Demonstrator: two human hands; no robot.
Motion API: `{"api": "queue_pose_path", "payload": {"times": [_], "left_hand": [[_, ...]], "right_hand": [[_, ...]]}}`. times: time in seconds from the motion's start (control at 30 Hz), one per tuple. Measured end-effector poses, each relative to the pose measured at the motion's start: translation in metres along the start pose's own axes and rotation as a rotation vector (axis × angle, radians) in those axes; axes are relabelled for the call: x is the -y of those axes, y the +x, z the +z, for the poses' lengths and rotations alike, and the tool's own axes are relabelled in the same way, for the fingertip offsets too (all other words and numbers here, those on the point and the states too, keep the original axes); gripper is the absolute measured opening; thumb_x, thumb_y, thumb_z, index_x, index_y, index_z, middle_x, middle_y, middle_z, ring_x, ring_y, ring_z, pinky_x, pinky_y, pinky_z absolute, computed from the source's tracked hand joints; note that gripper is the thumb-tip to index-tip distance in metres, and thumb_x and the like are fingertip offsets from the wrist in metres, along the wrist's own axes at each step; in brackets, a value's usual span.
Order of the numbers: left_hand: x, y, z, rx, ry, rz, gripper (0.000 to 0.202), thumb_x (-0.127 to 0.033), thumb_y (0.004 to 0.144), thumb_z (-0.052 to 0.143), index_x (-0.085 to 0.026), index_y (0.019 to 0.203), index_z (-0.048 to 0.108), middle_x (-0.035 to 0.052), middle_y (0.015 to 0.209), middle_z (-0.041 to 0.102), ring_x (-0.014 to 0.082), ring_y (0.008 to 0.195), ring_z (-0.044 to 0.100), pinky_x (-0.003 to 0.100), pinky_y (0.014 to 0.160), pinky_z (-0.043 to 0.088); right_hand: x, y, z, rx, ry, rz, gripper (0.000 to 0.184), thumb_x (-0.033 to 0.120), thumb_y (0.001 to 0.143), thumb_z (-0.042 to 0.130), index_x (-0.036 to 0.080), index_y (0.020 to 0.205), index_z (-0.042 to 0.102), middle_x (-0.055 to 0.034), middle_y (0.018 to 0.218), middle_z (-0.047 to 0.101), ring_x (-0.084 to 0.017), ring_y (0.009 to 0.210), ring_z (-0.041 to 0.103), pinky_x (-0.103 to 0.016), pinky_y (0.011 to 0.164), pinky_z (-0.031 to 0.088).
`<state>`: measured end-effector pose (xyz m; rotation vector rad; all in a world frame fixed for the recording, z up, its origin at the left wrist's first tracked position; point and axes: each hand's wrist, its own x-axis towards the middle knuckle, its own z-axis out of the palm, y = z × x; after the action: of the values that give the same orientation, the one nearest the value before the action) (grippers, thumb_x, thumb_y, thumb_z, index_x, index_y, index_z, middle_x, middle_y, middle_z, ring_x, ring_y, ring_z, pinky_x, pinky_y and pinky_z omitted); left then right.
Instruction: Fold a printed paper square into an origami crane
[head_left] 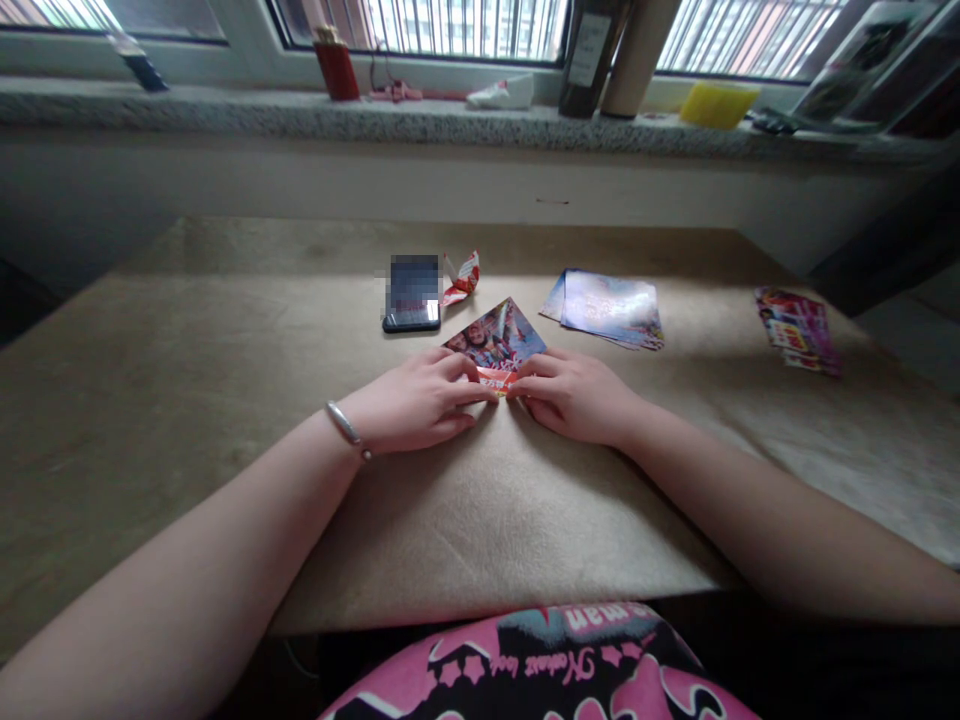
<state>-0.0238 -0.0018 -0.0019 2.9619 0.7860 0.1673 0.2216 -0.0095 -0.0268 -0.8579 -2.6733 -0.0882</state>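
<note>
A colourful printed paper (496,340), folded to a point, lies on the beige table (187,400) in front of me. My left hand (416,400), with a silver bracelet on its wrist, pinches the paper's near edge from the left. My right hand (574,395) pinches the same edge from the right. The fingertips of both hands meet at the paper's red near corner, and part of that edge is hidden under them.
A dark phone (412,292) lies just beyond the paper, with a small folded paper figure (461,277) beside it. A stack of printed sheets (607,308) sits at right, another leaflet (799,328) farther right. The windowsill holds a red cup (336,66) and a yellow box (718,103).
</note>
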Motion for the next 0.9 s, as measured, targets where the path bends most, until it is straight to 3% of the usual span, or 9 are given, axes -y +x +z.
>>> {"api": "queue_pose_path", "payload": {"times": [0.2,0.57,0.9], "left_hand": [[-0.006,0.002,0.004,-0.009,0.11,-0.012,0.043,-0.029,0.087,0.05,-0.025,0.129,0.051,0.0102,0.113,0.055,0.0248,0.106,0.049,0.042,0.097,0.041],[0.002,-0.002,-0.006,0.041,-0.08,-0.033,0.022,-0.024,0.088,0.048,-0.021,0.102,0.065,0.0072,0.113,0.058,0.0189,0.105,0.053,0.034,0.096,0.044],[0.007,-0.004,-0.008,0.034,-0.173,-0.025,0.018,-0.02,0.085,0.048,-0.019,0.084,0.066,0.0062,0.113,0.06,0.0166,0.102,0.057,0.031,0.092,0.047]], "right_hand": [[0.001,0.003,0.001,0.007,0.0,-0.018,0.028,0.02,0.089,0.044,0.022,0.105,0.067,-0.0081,0.098,0.064,-0.018,0.086,0.053,-0.03,0.071,0.041],[-0.01,-0.007,-0.007,0.063,0.038,0.014,0.027,0.017,0.084,0.049,0.024,0.101,0.068,-0.0056,0.1,0.065,-0.017,0.087,0.055,-0.029,0.07,0.041],[-0.019,-0.012,-0.013,0.076,0.053,0.038,0.027,0.013,0.08,0.049,0.023,0.091,0.071,-0.0049,0.097,0.068,-0.017,0.085,0.058,-0.029,0.071,0.043]]}}
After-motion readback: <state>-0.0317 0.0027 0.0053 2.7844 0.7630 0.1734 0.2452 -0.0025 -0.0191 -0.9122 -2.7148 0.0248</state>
